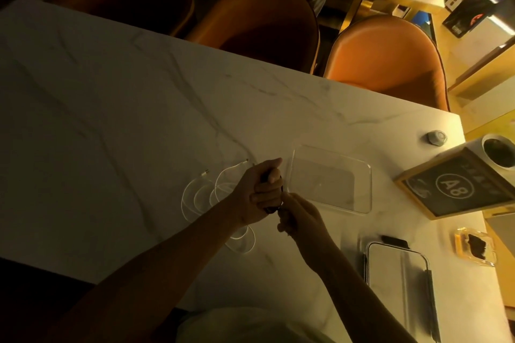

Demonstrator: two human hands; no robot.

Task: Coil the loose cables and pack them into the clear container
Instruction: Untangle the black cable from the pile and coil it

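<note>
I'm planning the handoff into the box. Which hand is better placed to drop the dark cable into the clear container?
Probably the left hand: it grips the dark cable bundle right beside the clear container, which looks empty. The right hand only pinches the cable's lower end.

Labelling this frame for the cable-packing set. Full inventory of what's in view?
dark cable: 1, black, bunched between both hands, above the table
white cable: 1, white, loose loops on the table, partly under the left forearm
clear container: 1, transparent, open and empty, right of the hands
lid: 1, clear with dark rim, near right table edge
table sign: 1, dark face marked A8, wooden frame, right edge
marble table: 1, white, veined
chairs: 3, orange, far side of the table
left hand: closed on the dark cable
right hand: closed on the same cable's lower end
</note>
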